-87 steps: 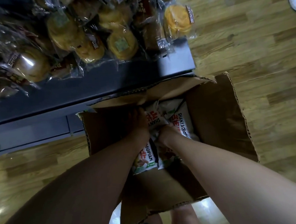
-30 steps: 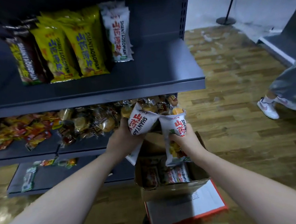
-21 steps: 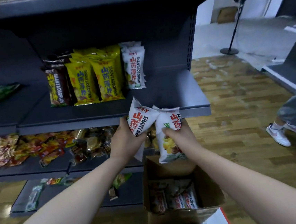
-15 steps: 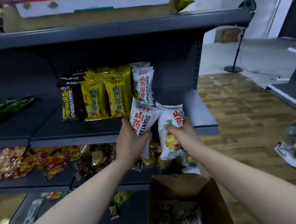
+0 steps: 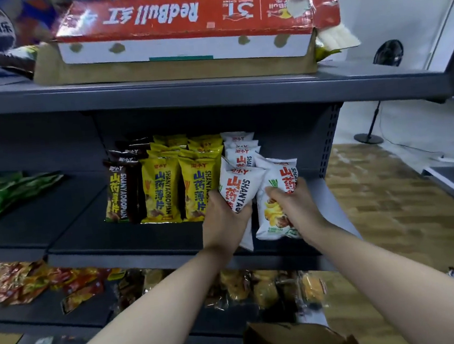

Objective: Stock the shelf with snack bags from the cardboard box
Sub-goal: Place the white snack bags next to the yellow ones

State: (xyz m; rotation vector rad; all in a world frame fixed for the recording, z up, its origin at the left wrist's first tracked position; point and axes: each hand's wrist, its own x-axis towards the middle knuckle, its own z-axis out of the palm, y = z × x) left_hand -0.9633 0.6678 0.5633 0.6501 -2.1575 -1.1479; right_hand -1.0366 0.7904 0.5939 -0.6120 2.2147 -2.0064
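over the shelf (image 5: 143, 235), both hands (image 5: 224, 216) seemingly grip white bags (image 5: 239, 187).

"SHANYAOBOPIAN" on yellow bags (image 5: 162, 190); "RedBull" on red carton (image 5: 196, 11).

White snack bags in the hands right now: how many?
2. One white snack bag is gripped by the left hand, the other white snack bag by the right hand, both in front of the white row; more may be hidden behind.
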